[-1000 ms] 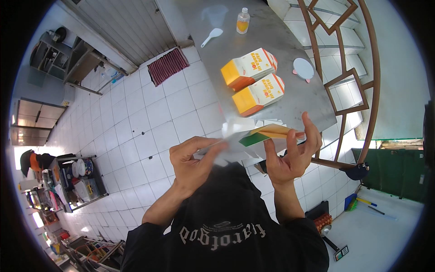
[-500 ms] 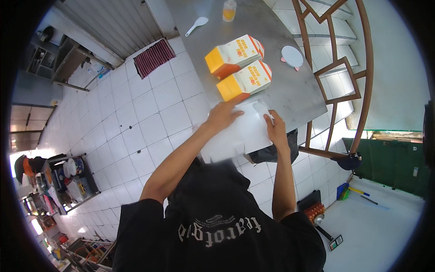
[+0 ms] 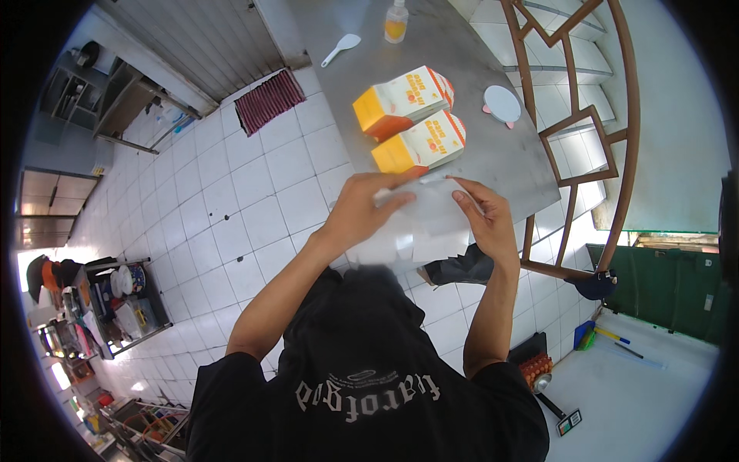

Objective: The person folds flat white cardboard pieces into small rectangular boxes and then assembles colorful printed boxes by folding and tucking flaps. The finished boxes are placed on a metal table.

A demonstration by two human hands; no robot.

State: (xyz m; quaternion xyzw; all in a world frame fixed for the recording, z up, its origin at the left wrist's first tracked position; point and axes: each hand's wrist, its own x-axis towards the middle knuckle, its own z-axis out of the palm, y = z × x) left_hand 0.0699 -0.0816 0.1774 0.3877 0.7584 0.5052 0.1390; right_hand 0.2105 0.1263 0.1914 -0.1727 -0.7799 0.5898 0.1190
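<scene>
Both hands hold a white, partly folded paperboard sheet (image 3: pixel 416 231) in front of my body, at the near end of the grey metal table (image 3: pixel 508 173). My left hand (image 3: pixel 358 204) grips its left side, thumb on top and fingers reaching along the far edge. On the right, my right hand (image 3: pixel 489 215) pinches the far right corner between thumb and fingers. Just beyond stand two cartons, side by side, yellow, white and orange: the nearer carton (image 3: pixel 422 145) lies close to my left fingertips, the farther carton (image 3: pixel 404 100) behind it.
Farther back on the table are a white rice paddle (image 3: pixel 341 49) and a clear bottle (image 3: pixel 396 23) with orange contents. A pale round object (image 3: pixel 502 105) with pink bits lies near the right edge. Brown railing (image 3: pixel 573 181) borders that side; a striped mat (image 3: pixel 269 100) lies on the tiled floor.
Both hands have lifted a little, and the sheet's far part has been raised and bent. My right hand has moved slightly right with its grip at the corner.
</scene>
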